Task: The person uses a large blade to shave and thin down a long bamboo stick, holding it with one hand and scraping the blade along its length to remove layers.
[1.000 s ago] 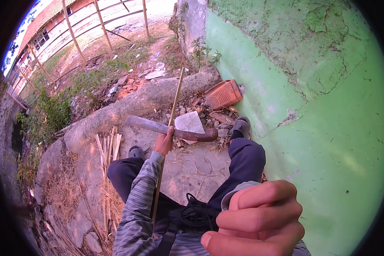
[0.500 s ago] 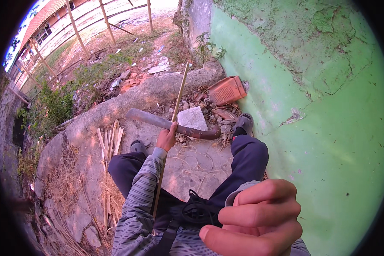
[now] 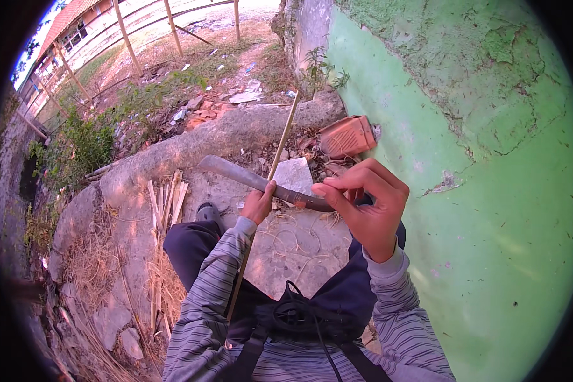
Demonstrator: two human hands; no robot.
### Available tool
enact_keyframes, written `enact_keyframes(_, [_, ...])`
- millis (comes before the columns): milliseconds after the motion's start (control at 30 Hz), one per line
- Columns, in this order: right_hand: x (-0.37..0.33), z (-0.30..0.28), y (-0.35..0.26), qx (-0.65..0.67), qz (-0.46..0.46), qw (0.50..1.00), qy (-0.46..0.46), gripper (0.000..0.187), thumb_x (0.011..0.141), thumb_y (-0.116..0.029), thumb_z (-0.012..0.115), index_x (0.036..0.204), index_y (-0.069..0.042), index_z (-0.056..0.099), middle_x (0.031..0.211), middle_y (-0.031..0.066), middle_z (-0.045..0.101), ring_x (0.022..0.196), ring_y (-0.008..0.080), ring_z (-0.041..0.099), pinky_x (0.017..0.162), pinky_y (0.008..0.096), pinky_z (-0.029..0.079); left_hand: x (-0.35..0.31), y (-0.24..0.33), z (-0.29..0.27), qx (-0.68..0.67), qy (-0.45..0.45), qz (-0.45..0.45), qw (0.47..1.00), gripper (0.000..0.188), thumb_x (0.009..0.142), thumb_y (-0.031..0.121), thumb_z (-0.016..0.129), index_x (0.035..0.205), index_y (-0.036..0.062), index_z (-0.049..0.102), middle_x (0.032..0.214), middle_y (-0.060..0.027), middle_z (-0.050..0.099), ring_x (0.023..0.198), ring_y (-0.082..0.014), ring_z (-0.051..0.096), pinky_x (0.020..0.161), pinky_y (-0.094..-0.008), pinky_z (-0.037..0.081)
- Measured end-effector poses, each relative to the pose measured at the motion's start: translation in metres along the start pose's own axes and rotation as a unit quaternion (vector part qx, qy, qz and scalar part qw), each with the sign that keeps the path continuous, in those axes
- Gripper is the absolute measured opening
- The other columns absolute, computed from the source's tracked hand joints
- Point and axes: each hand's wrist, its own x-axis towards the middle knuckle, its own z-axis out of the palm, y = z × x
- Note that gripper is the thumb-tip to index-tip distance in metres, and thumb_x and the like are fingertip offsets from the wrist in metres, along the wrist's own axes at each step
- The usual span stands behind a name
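My left hand (image 3: 258,205) is closed round a machete (image 3: 232,174) where its blade meets the handle, and round a long thin bamboo strip (image 3: 285,137). The blade points to the far left. The strip crosses the machete and slants from beyond it back toward my lap. My right hand (image 3: 379,204) is raised over the end of the dark, curved handle and partly hides it. Its fingers are bent, with thumb and index finger reaching left, and nothing shows between them. Whether it touches the handle is unclear.
Split bamboo pieces (image 3: 167,207) and shavings lie left of my legs. A pale stone block (image 3: 293,176) and an orange roof tile (image 3: 347,136) sit among rubble ahead. A green wall (image 3: 490,254) rises on the right. A low stone ledge (image 3: 191,143) curves across the front.
My right hand has moved forward and away from my body, from low in the view to above the machete's handle. My left hand still holds the machete and the bamboo strip.
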Motion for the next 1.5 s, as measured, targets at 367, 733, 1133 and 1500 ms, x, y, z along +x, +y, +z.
enact_keyframes(367, [0.001,-0.038,-0.156,-0.035,-0.166,0.986,0.007,0.026,0.086,-0.037,0.079,0.105,-0.026,0.064,0.077,-0.0017,0.056,0.054,0.011,0.049,0.047,0.0243,0.035,0.006,-0.003,0.003,-0.055,-0.016,-0.011,0.998,0.073,0.099,0.066,0.047,0.075,0.0003,0.064,0.058,-0.0022,0.053,0.053,-0.0135,0.053,0.05,-0.0328,0.041])
enact_keyframes(733, [0.01,-0.033,-0.147,0.015,-0.391,0.918,0.064,0.017,0.095,-0.043,0.066,0.111,-0.039,0.067,0.088,-0.0026,0.056,0.061,0.0129,0.051,0.049,0.0254,0.037,-0.005,0.009,-0.005,-0.02,-0.001,0.008,1.0,0.073,0.1,0.065,0.045,0.079,-0.0018,0.066,0.059,-0.003,0.054,0.054,-0.0146,0.056,0.051,-0.0339,0.043])
enact_keyframes(1133, [0.043,-0.007,-0.07,-0.024,-0.187,0.982,0.016,0.016,0.079,-0.004,0.08,0.093,-0.009,0.078,0.065,-0.0004,0.059,0.049,0.0108,0.051,0.044,0.0267,0.035,0.002,-0.004,-0.007,0.013,0.01,0.028,0.999,0.079,0.098,0.068,0.043,0.084,-0.0054,0.068,0.066,-0.012,0.062,0.064,-0.0231,0.063,0.062,-0.0403,0.049])
enact_keyframes(1500, [-0.066,0.068,0.125,-0.295,-0.004,0.88,-0.372,0.055,0.085,-0.052,0.073,0.118,-0.009,0.066,0.101,0.0135,0.069,0.089,0.0323,0.069,0.074,0.0487,0.053,0.0,-0.007,0.001,0.018,0.03,0.063,0.997,0.071,0.101,0.064,0.045,0.082,-0.0012,0.067,0.062,-0.0044,0.056,0.059,-0.0181,0.058,0.054,-0.0375,0.043])
